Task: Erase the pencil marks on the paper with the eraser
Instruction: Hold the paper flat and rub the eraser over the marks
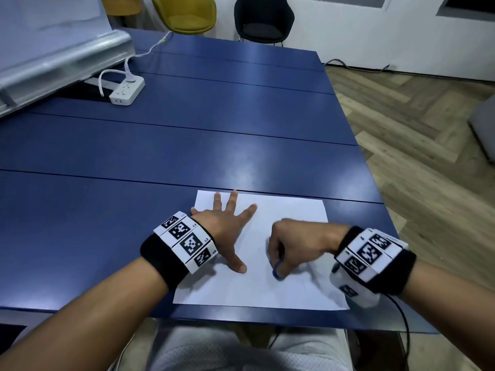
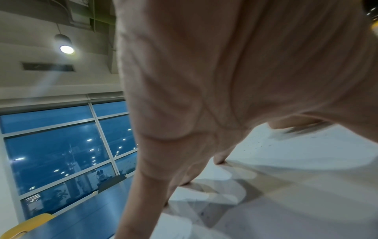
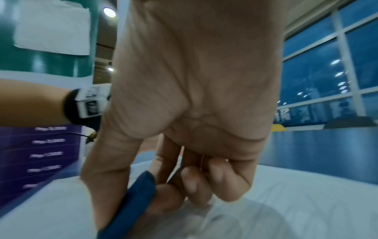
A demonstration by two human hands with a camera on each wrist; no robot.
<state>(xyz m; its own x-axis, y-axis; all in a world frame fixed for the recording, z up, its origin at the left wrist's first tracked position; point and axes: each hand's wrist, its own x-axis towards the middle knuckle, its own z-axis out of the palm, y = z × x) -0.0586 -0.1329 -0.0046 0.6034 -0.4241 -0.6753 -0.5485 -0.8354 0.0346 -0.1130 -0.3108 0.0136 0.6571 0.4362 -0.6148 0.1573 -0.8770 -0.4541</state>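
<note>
Table (image 1: 187, 135): blue, seamed panels running across. I see its near edge just in front of my lap and its right edge falling to a wood floor (image 1: 417, 135). Wide bare surface beyond the sheet.
Board (image 1: 53, 36): white, tilted, with a metal rail, at the far left corner of the table. No writing I can read.
Chairs: one yellow chair (image 1: 187, 14) and one black chair (image 1: 262, 20) past the far edge.
Paper (image 1: 289, 218): white sheet lying flat near the front edge of the table, its far edge on a panel seam. Faint pencil marks (image 1: 261, 231) near the middle, too light to read.
Power strip (image 1: 127, 91): white, cable plugged in, far left, well apart from the sheet.
Left hand (image 1: 225, 223): I have it flat on the left part of the paper, fingers spread and straight, pressing the sheet down and holding nothing.
Right hand (image 1: 292, 245): fingers curled, gripping the eraser between thumb and fingertips over the middle of the paper.
Wrist bands: black with white square-code tags on the left band (image 1: 184, 242) and the right band (image 1: 372, 253); small digits on them that I cannot make out.
Eraser (image 3: 135, 203): blue, flat, its low end at or just above the sheet; I cannot tell if it touches.
Writing: rows of white text on a purple panel (image 3: 40, 155) in the right wrist view, too blurred to read.
</note>
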